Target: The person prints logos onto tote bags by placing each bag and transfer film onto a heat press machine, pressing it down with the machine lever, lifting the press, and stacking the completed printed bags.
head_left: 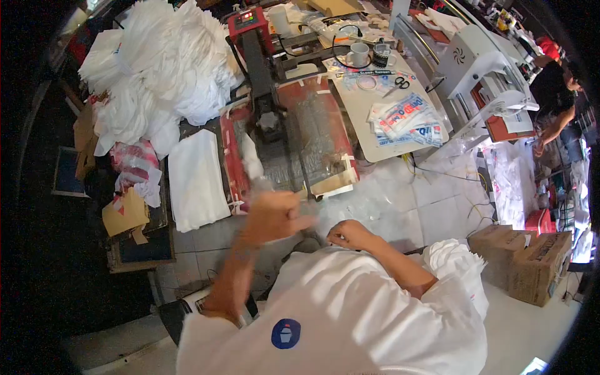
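Observation:
My left hand (pixel 275 215) is raised in front of the heat press (pixel 300 131), smeared by motion, and something whitish and blurred shows just above it. Its fingers look partly curled, but what they hold, if anything, cannot be made out. Close to my body, right of the left hand, my right hand (pixel 351 235) has its fingers curled in; whatever they may hold is hidden. The press has a dark arm and a red-edged bed with a grey, wrinkled cover. Beside the bed on the left lies a folded white cloth (pixel 198 180).
A big heap of white fabric (pixel 165 62) fills the back left. On the right table (pixel 369 140) are printed sheets (pixel 409 120), scissors (pixel 399 85) and a white mug (pixel 359 54). Cardboard boxes (pixel 531 262) stand at right. Another person's arm (pixel 556 129) shows far right.

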### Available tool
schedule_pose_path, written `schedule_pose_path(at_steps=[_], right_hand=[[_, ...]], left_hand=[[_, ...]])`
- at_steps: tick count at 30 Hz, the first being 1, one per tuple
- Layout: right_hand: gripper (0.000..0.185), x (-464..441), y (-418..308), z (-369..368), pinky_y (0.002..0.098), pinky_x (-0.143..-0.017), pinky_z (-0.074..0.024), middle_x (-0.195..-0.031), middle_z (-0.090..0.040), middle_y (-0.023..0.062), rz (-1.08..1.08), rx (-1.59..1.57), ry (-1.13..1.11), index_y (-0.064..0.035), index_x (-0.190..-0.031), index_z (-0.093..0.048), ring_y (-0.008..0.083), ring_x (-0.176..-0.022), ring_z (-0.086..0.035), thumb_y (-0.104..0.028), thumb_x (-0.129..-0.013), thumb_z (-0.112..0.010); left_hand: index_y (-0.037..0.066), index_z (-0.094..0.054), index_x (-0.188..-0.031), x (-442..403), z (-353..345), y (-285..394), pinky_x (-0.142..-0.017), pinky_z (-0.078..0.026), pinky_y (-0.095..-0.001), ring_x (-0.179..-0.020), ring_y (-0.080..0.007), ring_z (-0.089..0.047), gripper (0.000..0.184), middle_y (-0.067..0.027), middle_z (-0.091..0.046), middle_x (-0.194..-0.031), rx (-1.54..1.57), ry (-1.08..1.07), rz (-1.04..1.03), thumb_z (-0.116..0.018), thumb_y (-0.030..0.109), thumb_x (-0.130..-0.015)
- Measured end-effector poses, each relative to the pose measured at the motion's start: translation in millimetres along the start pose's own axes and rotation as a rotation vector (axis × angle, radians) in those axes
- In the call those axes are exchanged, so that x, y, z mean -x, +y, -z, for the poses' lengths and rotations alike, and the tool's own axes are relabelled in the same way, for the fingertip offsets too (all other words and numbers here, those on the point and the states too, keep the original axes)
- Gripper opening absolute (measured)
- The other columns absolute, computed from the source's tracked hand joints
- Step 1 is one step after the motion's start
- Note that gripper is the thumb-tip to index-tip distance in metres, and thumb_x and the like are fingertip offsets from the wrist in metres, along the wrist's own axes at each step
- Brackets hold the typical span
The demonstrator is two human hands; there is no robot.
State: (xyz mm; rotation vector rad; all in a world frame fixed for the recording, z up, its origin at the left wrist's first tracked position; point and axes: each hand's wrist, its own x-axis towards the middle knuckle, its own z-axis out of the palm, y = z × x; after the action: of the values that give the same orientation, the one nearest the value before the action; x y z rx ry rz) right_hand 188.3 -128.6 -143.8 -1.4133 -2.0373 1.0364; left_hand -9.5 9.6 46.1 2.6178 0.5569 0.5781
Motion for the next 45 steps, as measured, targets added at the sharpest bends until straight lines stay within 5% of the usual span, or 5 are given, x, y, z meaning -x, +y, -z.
schedule_pose_path(at_steps=[15,28,32,34,45], right_hand=[[0.022,-73,-147,98,0.0397,-0.062,-0.0486,-0.078,-0.066,0.0102,0.538,0.171,0.483,-0.0068,-0.079,-0.067,0.0289,-0.069,-0.061,-0.028,-0.084,-0.069],[0.046,-113,-150,75,0.0452,-0.059,-0.0516,-0.069,-0.064,0.0156,0.196,0.357,0.233,-0.0043,-0.085,-0.063,0.0352,-0.064,-0.064,-0.048,-0.092,-0.053],[0.042,-114,-151,74,0.043,-0.06,-0.0498,-0.072,-0.061,0.0117,0.191,0.353,0.233,-0.0055,-0.079,-0.061,0.0325,-0.068,-0.063,-0.045,-0.091,-0.056],[0.042,-115,-152,74,0.0425,-0.06,-0.0498,-0.072,-0.061,0.0117,0.204,0.35,0.246,-0.005,-0.079,-0.061,0.0319,-0.068,-0.063,-0.045,-0.091,-0.056],[0.042,-116,-160,84,0.042,-0.059,-0.0492,-0.069,-0.057,0.0103,0.207,0.323,0.205,-0.0047,-0.08,-0.06,0.0305,-0.067,-0.062,-0.045,-0.092,-0.055]], left_hand=[[0.002,-0.066,-0.086,-84,8,-142,-0.073,-0.046,-0.0313,-0.084,-0.0174,-0.058,0.03,-0.0093,-0.062,-0.087,-0.127,0.513,0.22,-0.08,0.026,-0.077],[-0.004,-0.051,-0.11,-94,-15,-205,-0.089,-0.046,-0.0384,-0.1,-0.0292,-0.058,0.075,-0.0199,-0.058,-0.109,0.365,0.459,0.768,-0.082,0.051,-0.069],[0.0,-0.048,-0.114,-90,-21,-211,-0.042,-0.039,-0.0273,-0.053,-0.0121,-0.051,0.075,-0.0082,-0.059,-0.08,0.34,0.439,0.752,-0.08,0.054,-0.072],[-0.005,-0.051,-0.111,-92,-12,-196,-0.088,-0.047,-0.039,-0.102,-0.0317,-0.059,0.076,-0.0228,-0.06,-0.109,0.432,0.387,0.843,-0.078,0.055,-0.072],[-0.003,-0.048,-0.113,-92,-8,-191,-0.09,-0.045,-0.0404,-0.107,-0.0337,-0.058,0.075,-0.0244,-0.058,-0.113,0.382,0.414,0.734,-0.077,0.054,-0.074]])
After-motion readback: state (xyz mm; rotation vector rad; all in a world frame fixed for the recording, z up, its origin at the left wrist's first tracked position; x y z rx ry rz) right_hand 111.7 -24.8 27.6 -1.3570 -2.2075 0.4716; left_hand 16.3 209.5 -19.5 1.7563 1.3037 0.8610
